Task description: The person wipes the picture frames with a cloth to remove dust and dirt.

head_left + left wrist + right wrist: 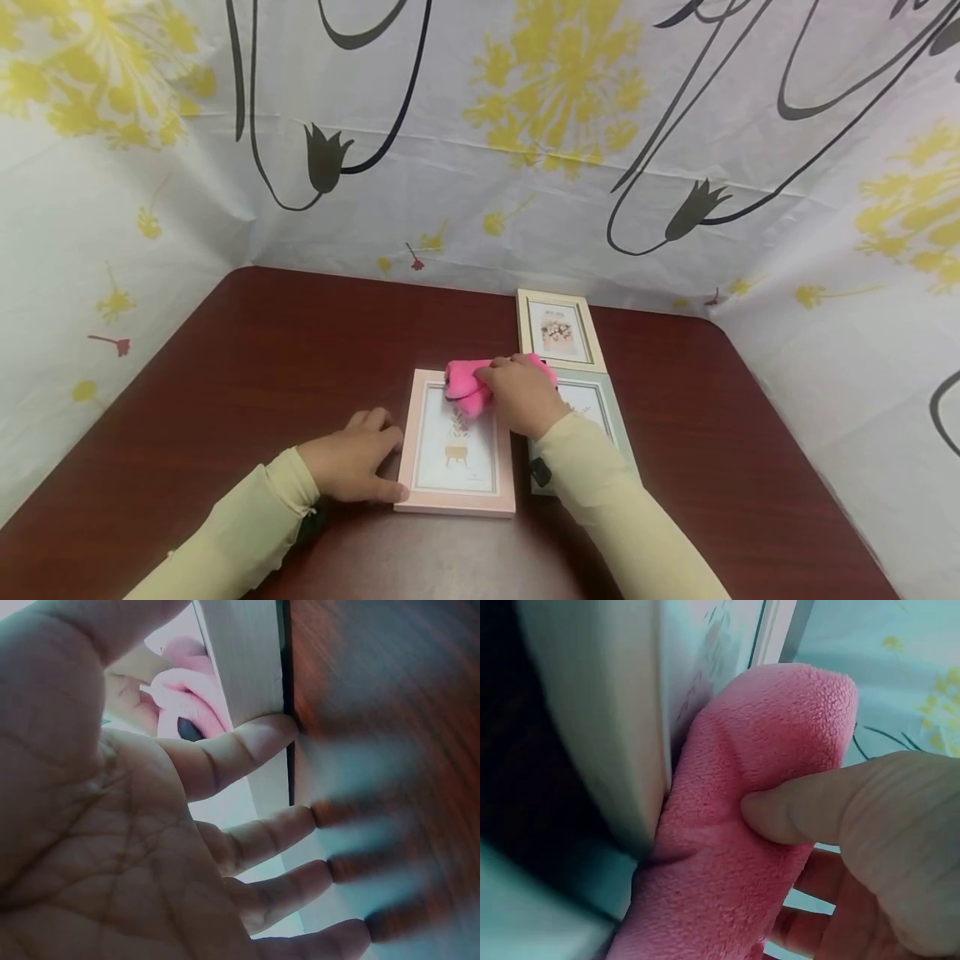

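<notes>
A pink picture frame (454,502) lies flat on the dark red-brown table, its print showing a plant in a pot. My right hand (521,396) grips a folded pink cloth (467,388) against the frame's upper right part. In the right wrist view the thumb presses into the fuzzy cloth (727,772), with fingers behind it. My left hand (356,458) rests at the frame's left side, thumb touching its lower left corner. The left wrist view shows that hand's fingers (259,746) spread, their tips by the frame's edge and the tabletop.
A grey-green picture frame (618,425) lies just right of the pink one, partly under my right arm. Beyond it, a cream picture frame (596,354) lies near the table's back edge. White patterned cloth (450,192) hangs around the table (300,350).
</notes>
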A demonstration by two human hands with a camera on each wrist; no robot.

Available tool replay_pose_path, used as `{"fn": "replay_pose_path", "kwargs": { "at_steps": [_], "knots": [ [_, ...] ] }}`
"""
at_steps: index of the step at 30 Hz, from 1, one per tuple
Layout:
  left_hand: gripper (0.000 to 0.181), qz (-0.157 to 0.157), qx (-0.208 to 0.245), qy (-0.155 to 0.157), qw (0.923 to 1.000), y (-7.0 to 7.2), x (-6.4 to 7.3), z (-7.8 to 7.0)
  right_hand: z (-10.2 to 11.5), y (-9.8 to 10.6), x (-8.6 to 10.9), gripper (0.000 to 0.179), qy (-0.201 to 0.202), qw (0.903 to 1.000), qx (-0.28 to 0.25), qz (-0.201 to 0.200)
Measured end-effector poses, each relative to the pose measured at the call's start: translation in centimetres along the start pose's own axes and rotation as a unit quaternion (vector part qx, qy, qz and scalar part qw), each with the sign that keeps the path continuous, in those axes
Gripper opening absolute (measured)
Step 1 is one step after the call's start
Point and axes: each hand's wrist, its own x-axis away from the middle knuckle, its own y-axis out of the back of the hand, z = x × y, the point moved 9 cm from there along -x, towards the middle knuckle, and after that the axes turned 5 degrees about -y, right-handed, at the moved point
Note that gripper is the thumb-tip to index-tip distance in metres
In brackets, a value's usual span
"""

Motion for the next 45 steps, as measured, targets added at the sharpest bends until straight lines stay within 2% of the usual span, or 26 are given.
{"fn": "replay_pose_path", "kwargs": {
  "at_steps": [8,14,18,22,26,30,34,38,42,45],
  "knots": [
    [0.05,0.009,-0.007,0.006,0.9999,-0.1,-0.1,0.1,3.0,-0.2,-1.7,0.037,0.014,0.9986,-0.05,-0.003],
    [0.048,0.012,-0.002,0.002,0.9999,0.1,0.2,-0.2,4.1,-0.2,-2.3,0.043,0.008,0.9986,-0.052,0.005],
    [0.049,0.007,-0.001,0.004,1.0,0.2,0.2,0.0,3.1,0.3,-1.8,0.044,-0.005,0.9996,-0.023,-0.015],
    [0.048,0.003,0.0,0.007,1.0,0.2,0.1,0.2,0.8,0.9,-0.8,0.035,-0.037,0.9983,0.021,-0.04],
    [0.047,0.002,0.003,0.008,1.0,0.2,0.1,0.3,-1.2,1.1,-0.1,0.028,-0.067,0.9961,0.043,-0.039],
    [0.048,0.002,-0.001,0.005,1.0,0.2,0.1,0.2,-1.4,0.5,0.0,0.028,-0.063,0.9966,0.049,-0.021],
    [0.05,0.004,-0.004,0.004,1.0,0.2,0.0,0.1,0.4,-0.1,-0.5,0.03,-0.025,0.9982,0.053,-0.016],
    [0.051,0.002,-0.006,-0.004,1.0,0.2,0.0,0.1,3.0,-0.2,-1.3,0.03,0.015,0.999,0.032,-0.028],
    [0.051,0.001,-0.013,-0.007,0.9999,0.1,-0.1,0.2,5.4,-0.1,-1.9,0.038,0.034,0.9989,-0.03,-0.008],
    [0.052,0.001,-0.017,-0.007,0.9998,0.1,-0.1,0.3,6.4,0.0,-2.1,0.044,0.034,0.9959,-0.083,0.012]
  ]
}}
